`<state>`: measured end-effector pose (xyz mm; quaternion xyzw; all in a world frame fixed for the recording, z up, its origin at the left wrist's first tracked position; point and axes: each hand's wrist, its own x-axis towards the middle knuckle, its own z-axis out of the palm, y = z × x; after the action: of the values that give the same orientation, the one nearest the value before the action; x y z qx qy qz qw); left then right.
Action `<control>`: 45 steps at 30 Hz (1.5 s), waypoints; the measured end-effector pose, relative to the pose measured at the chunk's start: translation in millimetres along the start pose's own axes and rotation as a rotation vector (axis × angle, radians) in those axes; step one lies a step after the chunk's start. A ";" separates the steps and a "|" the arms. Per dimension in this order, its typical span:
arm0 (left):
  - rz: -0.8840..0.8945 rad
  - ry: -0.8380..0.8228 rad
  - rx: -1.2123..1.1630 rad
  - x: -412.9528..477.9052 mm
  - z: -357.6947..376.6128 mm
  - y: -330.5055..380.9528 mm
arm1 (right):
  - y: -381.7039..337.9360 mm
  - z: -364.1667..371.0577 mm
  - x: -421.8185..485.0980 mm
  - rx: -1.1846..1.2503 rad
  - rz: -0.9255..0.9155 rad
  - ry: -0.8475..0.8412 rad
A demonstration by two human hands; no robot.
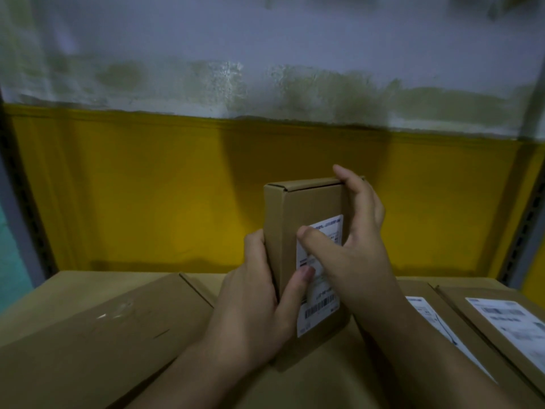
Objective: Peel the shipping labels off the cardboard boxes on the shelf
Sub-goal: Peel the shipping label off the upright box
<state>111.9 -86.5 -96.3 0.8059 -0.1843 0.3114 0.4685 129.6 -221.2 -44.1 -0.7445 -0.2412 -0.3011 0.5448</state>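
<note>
Over flat boxes (88,335) — left grip (250,314) wraps upright box (303,208); right grip (362,246) clasps it, thumb on label (320,314).

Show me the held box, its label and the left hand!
box (306,208), head view, bare front face above the label.
label (320,312), head view, barcode part near its bottom.
left hand (253,305), head view, back of the hand.

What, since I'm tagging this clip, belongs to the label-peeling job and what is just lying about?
Job: small box, its label, left hand and right hand holding it, far-right labelled box, labelled box beside it.
Lying about: unlabelled box at left, yellow panel behind.
</note>
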 end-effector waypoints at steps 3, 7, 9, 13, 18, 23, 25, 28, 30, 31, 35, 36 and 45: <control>0.014 0.003 -0.001 -0.7 0.5 1.9 | -1.1 -1.0 0.1 0.059 -0.009 -0.022; 0.023 0.026 0.026 -1.9 0.1 1.3 | 0.9 0.0 1.1 0.094 -0.029 -0.016; 0.019 0.018 0.024 -2.0 -0.5 2.3 | 0.7 -0.2 1.0 0.102 -0.027 -0.010; 0.030 0.003 0.007 -1.0 -0.3 2.4 | 0.1 0.0 1.3 0.108 -0.023 -0.018; 0.037 0.002 -0.016 -0.5 -1.0 0.8 | 0.7 1.8 1.4 0.103 -0.037 -0.013; 0.046 0.007 0.009 -1.9 -2.2 3.4 | 1.4 0.2 1.8 0.144 -0.015 -0.053; 0.051 0.010 0.020 -2.2 -1.2 3.2 | 2.7 0.1 2.7 0.147 -0.014 -0.058; 0.051 0.012 0.027 -2.8 -0.8 4.0 | 2.4 0.4 3.2 0.157 -0.007 -0.059; 0.054 0.007 0.041 -3.8 -0.4 5.8 | 1.2 0.2 1.7 0.169 -0.010 -0.055; 0.056 0.004 0.046 -4.1 0.2 6.9 | 0.5 -0.1 1.0 0.170 -0.015 -0.057; 0.081 0.003 0.033 -4.8 2.5 6.4 | 1.5 -1.7 1.2 0.176 -0.022 -0.076; 0.094 0.009 0.039 -5.2 2.7 6.0 | 2.3 -1.3 1.0 0.174 -0.021 -0.078; 0.096 0.031 0.018 -1.4 -1.1 1.6 | 7.4 -1.3 1.7 0.214 -0.026 -0.097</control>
<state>109.5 -86.3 -95.9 0.7953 -0.2128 0.3479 0.4486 135.7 -224.6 -47.6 -0.6925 -0.3079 -0.2443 0.6049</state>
